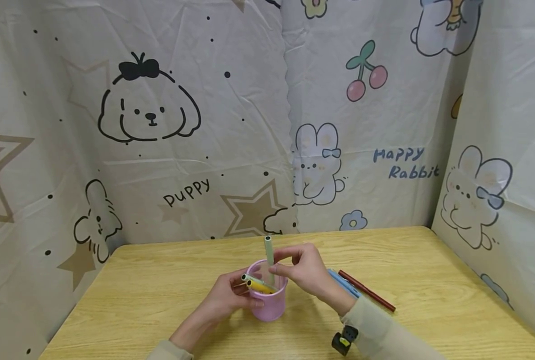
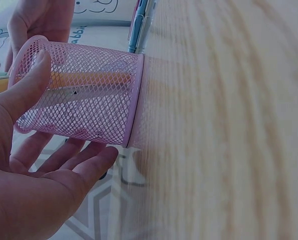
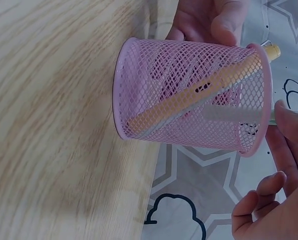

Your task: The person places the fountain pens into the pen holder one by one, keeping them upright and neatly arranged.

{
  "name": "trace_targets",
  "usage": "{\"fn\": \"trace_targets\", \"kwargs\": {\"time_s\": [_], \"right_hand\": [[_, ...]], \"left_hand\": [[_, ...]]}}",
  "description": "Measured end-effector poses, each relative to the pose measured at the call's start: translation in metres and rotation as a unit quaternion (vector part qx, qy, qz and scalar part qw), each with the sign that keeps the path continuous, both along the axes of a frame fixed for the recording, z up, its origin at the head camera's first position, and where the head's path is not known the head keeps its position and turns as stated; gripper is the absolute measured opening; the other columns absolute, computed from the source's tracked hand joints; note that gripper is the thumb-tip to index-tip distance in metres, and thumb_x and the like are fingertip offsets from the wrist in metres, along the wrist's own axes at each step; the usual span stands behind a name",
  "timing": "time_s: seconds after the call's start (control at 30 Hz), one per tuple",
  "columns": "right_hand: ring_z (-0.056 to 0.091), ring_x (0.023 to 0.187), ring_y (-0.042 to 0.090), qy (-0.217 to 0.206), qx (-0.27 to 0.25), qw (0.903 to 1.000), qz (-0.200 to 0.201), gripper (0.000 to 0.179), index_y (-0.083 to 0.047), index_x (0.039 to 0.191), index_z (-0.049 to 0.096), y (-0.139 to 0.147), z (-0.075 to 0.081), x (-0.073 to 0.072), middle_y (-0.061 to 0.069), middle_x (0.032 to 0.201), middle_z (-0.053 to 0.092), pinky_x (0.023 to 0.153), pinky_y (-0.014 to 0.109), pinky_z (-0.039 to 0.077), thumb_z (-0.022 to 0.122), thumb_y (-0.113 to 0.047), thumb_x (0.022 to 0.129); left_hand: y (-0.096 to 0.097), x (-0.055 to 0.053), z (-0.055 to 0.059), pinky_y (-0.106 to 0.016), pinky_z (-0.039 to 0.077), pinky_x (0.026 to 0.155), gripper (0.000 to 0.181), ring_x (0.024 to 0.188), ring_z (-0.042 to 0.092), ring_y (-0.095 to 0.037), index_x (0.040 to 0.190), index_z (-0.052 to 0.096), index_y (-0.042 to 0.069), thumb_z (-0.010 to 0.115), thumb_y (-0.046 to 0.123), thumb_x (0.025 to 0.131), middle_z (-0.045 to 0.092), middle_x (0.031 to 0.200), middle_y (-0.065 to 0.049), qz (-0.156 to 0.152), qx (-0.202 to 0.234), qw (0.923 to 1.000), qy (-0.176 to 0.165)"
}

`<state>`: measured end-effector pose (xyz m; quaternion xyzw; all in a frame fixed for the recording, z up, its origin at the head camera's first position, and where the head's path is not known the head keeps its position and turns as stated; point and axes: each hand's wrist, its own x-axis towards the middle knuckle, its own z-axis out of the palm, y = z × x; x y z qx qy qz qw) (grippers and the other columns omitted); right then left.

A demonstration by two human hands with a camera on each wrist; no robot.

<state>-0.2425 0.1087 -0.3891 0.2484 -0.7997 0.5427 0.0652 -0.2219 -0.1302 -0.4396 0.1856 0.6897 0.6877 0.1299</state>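
A pink mesh pen holder [image 1: 269, 307] stands upright on the table. My left hand [image 1: 226, 296] holds it from the left, thumb on the near side and fingers round the back. Between thumb and fingers, my right hand [image 1: 307, 270] pinches a pale green pen [image 1: 269, 249], which stands nearly upright with its lower part inside the holder. In the right wrist view, the lower end of this pen [image 3: 229, 113] shows through the mesh, above the holder's base. A yellow pen [image 1: 259, 286] and another pale pen [image 1: 250, 278] lean inside, tops over the left rim.
Blue pens [image 1: 344, 283] and a dark red pen [image 1: 367, 291] lie on the wooden table [image 1: 159, 290], right of the holder and partly behind my right forearm. A printed cloth [image 1: 244, 165] hangs along the back and both sides.
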Motion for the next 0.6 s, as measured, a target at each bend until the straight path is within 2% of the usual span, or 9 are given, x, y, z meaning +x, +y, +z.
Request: {"fn": "trace_targets", "kwargs": {"time_s": [0.13,0.37,0.5,0.6], "right_hand": [[0.034,0.052,0.004,0.005,0.005,1.0000,0.006,0.019,-0.005,0.104,0.084,-0.0001,-0.0013,-0.0013,0.004,0.097,0.080,0.050,0.020,0.028,0.088,-0.011,0.087],[0.043,0.058,0.006,0.007,0.015,0.9998,0.008,0.020,-0.006,0.105,0.084,0.0000,-0.0053,-0.0036,0.002,0.096,0.080,0.052,0.020,0.032,0.088,-0.012,0.087],[0.037,0.053,0.005,0.007,0.022,0.9997,0.009,0.020,-0.006,0.106,0.084,0.0004,-0.0059,-0.0033,0.001,0.096,0.080,0.050,0.020,0.031,0.088,-0.012,0.087],[0.039,0.054,0.006,0.008,0.020,0.9997,0.013,0.019,-0.005,0.105,0.083,0.0023,-0.0058,-0.0027,0.001,0.096,0.080,0.050,0.019,0.031,0.087,-0.011,0.088]], "left_hand": [[0.0005,-0.0005,-0.0003,-0.035,0.056,0.102,0.078,0.131,0.060,-0.037,0.154,0.049,-0.004,0.086,-0.004,0.085,0.059,0.144,-0.027,-0.001,0.005,1.0000,0.002],[0.0014,-0.0015,0.0000,-0.039,0.054,0.106,0.077,0.130,0.061,-0.037,0.152,0.050,-0.005,0.086,-0.007,0.084,0.060,0.143,-0.026,0.000,0.008,1.0000,-0.001],[0.0015,-0.0019,-0.0002,-0.039,0.053,0.107,0.075,0.130,0.060,-0.038,0.151,0.051,-0.006,0.086,-0.006,0.084,0.060,0.144,-0.025,-0.001,0.006,1.0000,0.000],[0.0008,-0.0013,-0.0004,-0.038,0.054,0.106,0.075,0.130,0.061,-0.037,0.151,0.052,-0.004,0.087,-0.003,0.085,0.062,0.143,-0.022,-0.003,-0.002,1.0000,-0.001]]}}
